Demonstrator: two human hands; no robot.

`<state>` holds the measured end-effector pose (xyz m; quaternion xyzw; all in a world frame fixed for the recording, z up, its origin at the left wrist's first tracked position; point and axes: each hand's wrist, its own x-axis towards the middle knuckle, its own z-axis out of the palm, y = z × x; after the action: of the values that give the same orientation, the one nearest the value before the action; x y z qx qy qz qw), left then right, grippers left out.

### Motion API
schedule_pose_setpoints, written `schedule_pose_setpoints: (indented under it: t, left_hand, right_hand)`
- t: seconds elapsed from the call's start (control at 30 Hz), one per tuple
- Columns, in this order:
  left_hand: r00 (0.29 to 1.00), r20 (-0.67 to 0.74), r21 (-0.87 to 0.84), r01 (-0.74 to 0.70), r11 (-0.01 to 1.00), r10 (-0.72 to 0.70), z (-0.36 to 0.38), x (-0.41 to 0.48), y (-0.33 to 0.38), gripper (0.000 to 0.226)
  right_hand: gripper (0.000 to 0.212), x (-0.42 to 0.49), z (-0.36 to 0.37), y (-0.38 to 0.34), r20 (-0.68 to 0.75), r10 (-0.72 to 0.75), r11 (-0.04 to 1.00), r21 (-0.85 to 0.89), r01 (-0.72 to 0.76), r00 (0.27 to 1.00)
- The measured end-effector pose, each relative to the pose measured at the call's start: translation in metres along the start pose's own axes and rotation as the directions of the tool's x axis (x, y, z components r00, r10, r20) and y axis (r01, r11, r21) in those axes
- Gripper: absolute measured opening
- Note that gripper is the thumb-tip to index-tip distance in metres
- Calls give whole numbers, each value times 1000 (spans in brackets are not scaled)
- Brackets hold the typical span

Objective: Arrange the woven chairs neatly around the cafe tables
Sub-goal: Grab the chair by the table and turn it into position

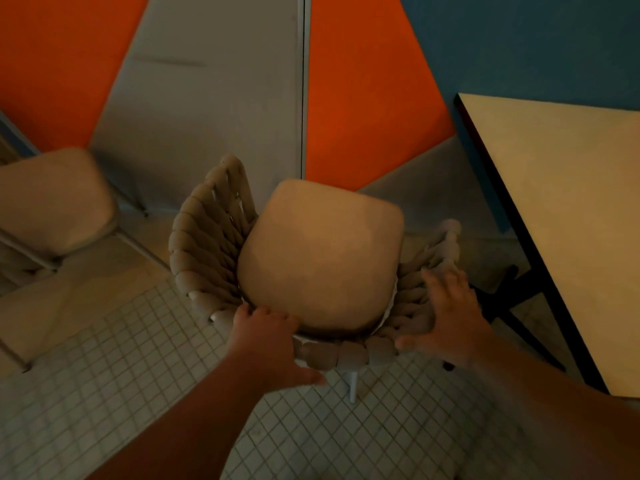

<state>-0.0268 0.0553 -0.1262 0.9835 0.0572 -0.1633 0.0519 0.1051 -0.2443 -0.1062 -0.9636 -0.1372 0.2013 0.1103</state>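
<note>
Left hand (266,336) grips woven chair (204,244) at back rim, fingers curled over edge. Right hand (446,323) lies spread flat on chair's right arm, not clasping. Cushion (322,258) sits in woven shell between hands. Table (571,220) just right of right hand; second chair (52,199) well left of left hand.

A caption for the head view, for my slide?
Left hand grips the woven chair; right hand rests on it.

The left hand (268,341) grips the woven chair (207,244) at its back rim. The right hand (450,323) lies flat on the weave, fingers (450,285) spread. The tabletop (571,202) is right of them.
</note>
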Motion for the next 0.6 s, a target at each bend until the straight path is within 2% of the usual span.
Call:
schedule_pose_setpoints:
  t: [0.03,0.1,0.2,0.27,0.33,0.4,0.6]
  left_hand:
    - [1000,5,12,17,1000,-17,1,5,1,96]
    - [1000,19,55,11,998,-12,1,13,3,85]
    - [999,27,125,-36,992,33,3,17,1,81]
    - [999,18,146,-51,988,49,5,18,-2,77]
    - [997,28,161,-76,984,72,4,18,-4,74]
    - [995,44,158,-92,983,86,2,19,-4,75]
    - [989,87,176,-130,976,116,-6,15,-7,75]
  right_hand:
    - [161,10,-9,7,102,-106,974,-192,124,989]
    - [161,29,-26,10,286,-210,855,-409,317,935]
    - [155,46,-45,-3,463,-221,731,-504,460,858]
    - [147,52,-51,-11,493,-193,675,-561,479,848]
    - [127,52,-50,-15,478,-184,614,-627,480,859]
    - [114,49,-48,-16,459,-188,596,-650,472,868]
    - [109,41,-47,-21,443,-156,610,-660,439,883]
